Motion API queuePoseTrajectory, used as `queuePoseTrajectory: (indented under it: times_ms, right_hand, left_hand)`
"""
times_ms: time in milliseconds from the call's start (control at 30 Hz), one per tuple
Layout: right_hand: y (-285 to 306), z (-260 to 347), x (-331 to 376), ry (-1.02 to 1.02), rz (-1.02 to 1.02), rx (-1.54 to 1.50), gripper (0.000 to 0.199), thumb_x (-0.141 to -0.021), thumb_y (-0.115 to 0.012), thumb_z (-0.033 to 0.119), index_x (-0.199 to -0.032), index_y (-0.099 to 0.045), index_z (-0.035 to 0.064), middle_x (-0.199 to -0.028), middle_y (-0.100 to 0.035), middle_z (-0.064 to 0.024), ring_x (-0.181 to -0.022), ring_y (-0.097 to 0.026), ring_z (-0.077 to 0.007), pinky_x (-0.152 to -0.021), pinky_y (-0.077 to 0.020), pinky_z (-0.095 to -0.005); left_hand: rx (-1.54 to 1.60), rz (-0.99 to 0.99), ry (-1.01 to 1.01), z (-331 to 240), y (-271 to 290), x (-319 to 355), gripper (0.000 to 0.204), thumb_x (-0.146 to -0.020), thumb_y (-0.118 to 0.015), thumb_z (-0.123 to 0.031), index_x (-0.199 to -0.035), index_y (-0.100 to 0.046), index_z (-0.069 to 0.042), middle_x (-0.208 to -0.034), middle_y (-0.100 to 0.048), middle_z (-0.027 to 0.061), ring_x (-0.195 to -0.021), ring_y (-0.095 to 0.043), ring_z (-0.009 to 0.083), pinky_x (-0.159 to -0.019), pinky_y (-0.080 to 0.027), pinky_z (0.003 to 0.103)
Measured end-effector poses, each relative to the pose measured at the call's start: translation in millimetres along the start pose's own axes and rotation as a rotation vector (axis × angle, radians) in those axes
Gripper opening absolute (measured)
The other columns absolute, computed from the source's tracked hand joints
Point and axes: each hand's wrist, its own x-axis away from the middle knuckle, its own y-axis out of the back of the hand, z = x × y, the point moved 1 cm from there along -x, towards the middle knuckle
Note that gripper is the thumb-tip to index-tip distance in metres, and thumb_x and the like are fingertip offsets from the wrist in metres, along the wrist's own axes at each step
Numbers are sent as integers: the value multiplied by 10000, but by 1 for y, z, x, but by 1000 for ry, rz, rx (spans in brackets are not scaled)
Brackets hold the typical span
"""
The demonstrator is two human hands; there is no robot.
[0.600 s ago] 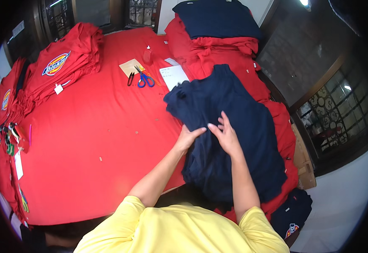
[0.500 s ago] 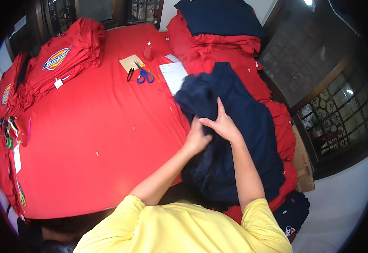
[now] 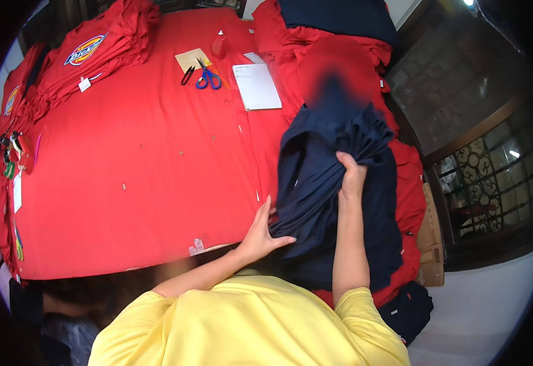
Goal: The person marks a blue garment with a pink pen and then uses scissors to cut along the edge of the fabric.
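Note:
A navy shirt (image 3: 312, 183), bunched into folds, lies in front of me on the right over more navy cloth. My right hand (image 3: 353, 174) is closed on its gathered fabric, thumb uppermost. At the shirt's lower left edge is my left hand (image 3: 261, 235), with the thumb on top of the cloth and the fingers along the edge, partly hidden by folds. The shirt's far end is smeared into a dark and red blur. Beneath the navy cloth, red garments (image 3: 408, 183) show along the right side.
Red cloth (image 3: 156, 152) covers the wide table. On it lie blue-handled scissors (image 3: 208, 79), black thread snips (image 3: 187, 75), a red bottle (image 3: 219, 46) and a white notepad (image 3: 258, 88). Printed red T-shirts (image 3: 114, 55) are stacked far left; folded navy garments (image 3: 339, 18) top the far-right pile.
My hands have moved apart: the left nearer me and leftward, the right to the right. The navy shirt has been spread from a bundle into long folds. The view has shifted slightly.

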Motion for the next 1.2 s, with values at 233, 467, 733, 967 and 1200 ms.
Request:
queuePoseTrajectory:
  times_ms: [233,467,733,967,1200]
  right_hand:
    - [7,50,-10,138,46,-1,296,-728,-659,-40,-1023,-636,-55,-1018,-642,-74,-890,-620,-180,-843,-480,-286]
    - [8,50,-2,125,-185,-109,203,-768,-621,3,-941,-634,-103,-960,-657,-120,-816,-649,-200,-768,-531,-307]
    - [-21,82,6,223,-195,-151,227,-808,-607,64,-921,-663,-124,-950,-673,-133,-806,-656,-201,-772,-532,-315]
    - [-78,138,-10,413,15,-191,221,-817,-626,39,-964,-658,-123,-1017,-666,-135,-867,-643,-190,-841,-510,-309]
    - [-221,84,89,329,242,-239,303,-820,-683,30,-1094,-612,-78,-1079,-653,-89,-965,-621,-188,-929,-454,-321]
  left_hand:
    - [70,336,145,-5,-9,-3,1150,-674,-851,-399,-1445,-167,111,-1396,-374,284,-1358,-329,359,-1118,-307,406]
    - [-251,299,-155,9,-48,20,1264,-620,-857,-474,-1462,-98,86,-1510,-179,280,-1415,-202,407,-1159,-231,434]
    - [-133,19,-50,-6,-48,-4,729,-747,-758,-166,-1363,-385,-56,-1110,-624,235,-1068,-595,393,-883,-495,432]
    - [-39,-22,-66,-89,51,37,631,-724,-741,-96,-1298,-490,-17,-1152,-632,211,-1077,-627,335,-911,-484,384]
    - [-71,-432,26,-99,201,153,560,-679,-777,-82,-1190,-577,27,-1084,-671,122,-1004,-632,171,-904,-481,326]
